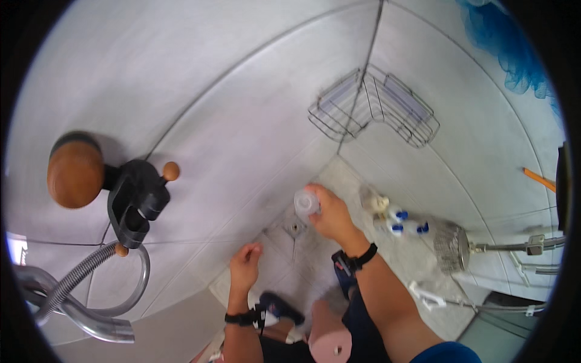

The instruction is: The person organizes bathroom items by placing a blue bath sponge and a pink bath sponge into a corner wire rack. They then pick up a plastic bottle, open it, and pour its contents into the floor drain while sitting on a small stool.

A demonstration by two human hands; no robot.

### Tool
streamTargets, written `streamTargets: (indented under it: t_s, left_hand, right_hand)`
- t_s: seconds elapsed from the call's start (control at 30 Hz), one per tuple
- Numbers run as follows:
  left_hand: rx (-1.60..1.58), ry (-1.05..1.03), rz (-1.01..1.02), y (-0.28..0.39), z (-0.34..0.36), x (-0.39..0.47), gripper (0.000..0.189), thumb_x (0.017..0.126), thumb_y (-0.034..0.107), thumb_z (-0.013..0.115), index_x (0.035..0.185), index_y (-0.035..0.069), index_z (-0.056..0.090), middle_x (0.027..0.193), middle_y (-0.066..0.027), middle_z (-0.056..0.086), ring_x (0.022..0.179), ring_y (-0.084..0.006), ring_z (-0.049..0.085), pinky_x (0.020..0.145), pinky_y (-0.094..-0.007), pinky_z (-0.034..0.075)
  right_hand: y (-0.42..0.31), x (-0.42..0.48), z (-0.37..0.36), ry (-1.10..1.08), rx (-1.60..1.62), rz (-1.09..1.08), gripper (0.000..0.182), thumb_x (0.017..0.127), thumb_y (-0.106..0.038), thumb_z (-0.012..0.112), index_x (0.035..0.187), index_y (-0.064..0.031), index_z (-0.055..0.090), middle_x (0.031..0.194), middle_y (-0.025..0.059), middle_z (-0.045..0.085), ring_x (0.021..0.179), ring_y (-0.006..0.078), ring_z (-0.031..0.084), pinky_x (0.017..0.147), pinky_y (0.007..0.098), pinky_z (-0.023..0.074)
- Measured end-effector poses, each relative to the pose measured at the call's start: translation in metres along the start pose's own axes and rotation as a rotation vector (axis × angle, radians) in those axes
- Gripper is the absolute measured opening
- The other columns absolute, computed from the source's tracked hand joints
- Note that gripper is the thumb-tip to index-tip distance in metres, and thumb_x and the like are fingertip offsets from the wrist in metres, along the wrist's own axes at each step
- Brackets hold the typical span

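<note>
My right hand [333, 215] grips a translucent plastic container [306, 203] by its side, above the floor near the tiled corner. The container's round end faces up towards me. Lower and to the left, my left hand [245, 265] hangs with its fingers loosely curled and a small gap at the thumb; I see nothing in it. Between the two hands, on the floor below, lies a drain [295, 228]. Both wrists wear black bands. A pink cylindrical object [330, 333] with a hole in its end stands between my legs.
A wire corner rack [373, 109] hangs on the walls. To the left project a black holder with wooden knobs [138, 199], a metal hose [75, 277] and a chrome spout [102, 324]. Blue-capped bottles [401, 222] and a silver mesh cylinder [451, 247] are at right.
</note>
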State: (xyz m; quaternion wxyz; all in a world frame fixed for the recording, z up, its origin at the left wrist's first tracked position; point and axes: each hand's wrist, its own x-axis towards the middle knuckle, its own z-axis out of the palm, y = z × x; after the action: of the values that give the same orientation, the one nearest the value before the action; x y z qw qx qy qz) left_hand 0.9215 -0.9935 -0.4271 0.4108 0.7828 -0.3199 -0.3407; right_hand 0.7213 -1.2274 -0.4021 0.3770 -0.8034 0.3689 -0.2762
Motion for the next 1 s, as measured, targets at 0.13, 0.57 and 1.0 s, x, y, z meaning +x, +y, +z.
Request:
streamTargets:
  t_s: [0.13, 0.57, 1.0]
  left_hand:
    - [0.13, -0.154, -0.044, 0.07, -0.006, -0.016, 0.02, 0.103, 0.019, 0.069, 0.112, 0.003, 0.076, 0.097, -0.008, 0.077, 0.084, -0.0138, 0.07, 0.08, -0.0287, 0.055]
    - [-0.023, 0.038, -0.237, 0.242, -0.053, -0.221, 0.021, 0.1, 0.018, 0.072, 0.115, 0.004, 0.076, 0.105, -0.0079, 0.079, 0.091, -0.0145, 0.072, 0.082, -0.0292, 0.056]
    - [-0.098, 0.199, 0.204, 0.374, -0.15, -0.53, 0.041, 0.092, 0.007, 0.079, 0.13, 0.002, 0.068, 0.117, -0.0139, 0.077, 0.108, -0.0214, 0.073, 0.09, -0.0342, 0.059]
  right_hand:
    - [-0.038, -0.008, -0.064, -0.062, 0.021, -0.008, 0.063, 0.079, 0.004, 0.072, 0.138, -0.0103, 0.055, 0.133, 0.0157, 0.066, 0.124, 0.0391, 0.063, 0.102, 0.0454, 0.0539]
    - [-0.213, -0.053, -0.211, -0.213, 0.019, -0.245, 0.063, 0.076, 0.004, 0.076, 0.135, -0.0095, 0.058, 0.134, 0.011, 0.066, 0.122, 0.0343, 0.064, 0.097, 0.0457, 0.0555]
    - [-0.506, -0.285, -0.349, -0.199, -0.071, -0.707, 0.066, 0.076, -0.007, 0.084, 0.135, -0.013, 0.058, 0.126, 0.0081, 0.066, 0.113, 0.0333, 0.064, 0.093, 0.0453, 0.0546]
